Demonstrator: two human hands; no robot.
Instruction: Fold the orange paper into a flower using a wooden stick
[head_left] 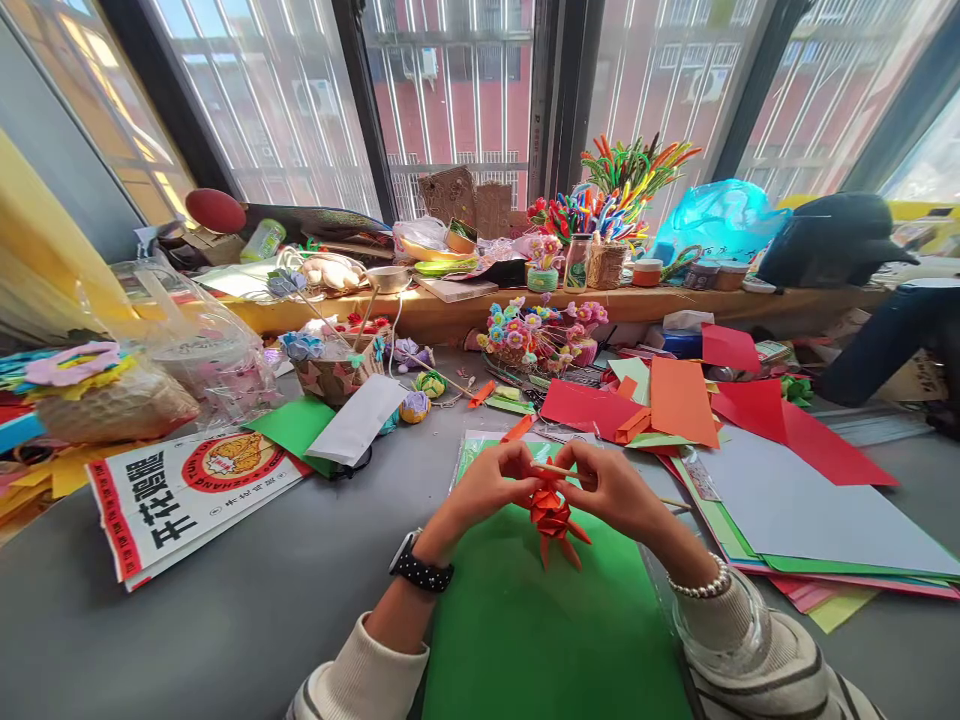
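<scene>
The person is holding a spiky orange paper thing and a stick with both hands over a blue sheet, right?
Not quite: the sheet is green, not blue. The head view shows both hands, left hand and right hand, holding the spiky orange paper thing and a stick over it.

1. The paper sheet (pixel 547 620) lies on the table (pixel 225 610), nearest the person; it is the landmark.
2. Above the sheet's far end, the left hand (pixel 491 485) and right hand (pixel 611 488) meet on a thin stick (pixel 559 470), with a folded paper piece (pixel 553 518) hanging below them.
3. Left of the sheet lies a printed bag (pixel 180 495).
4. Right of the sheet lies a stack of papers (pixel 795 510).
5. Behind the sheet stands a flower basket (pixel 536 340), and farther behind it a wooden ledge (pixel 450 310).
</scene>
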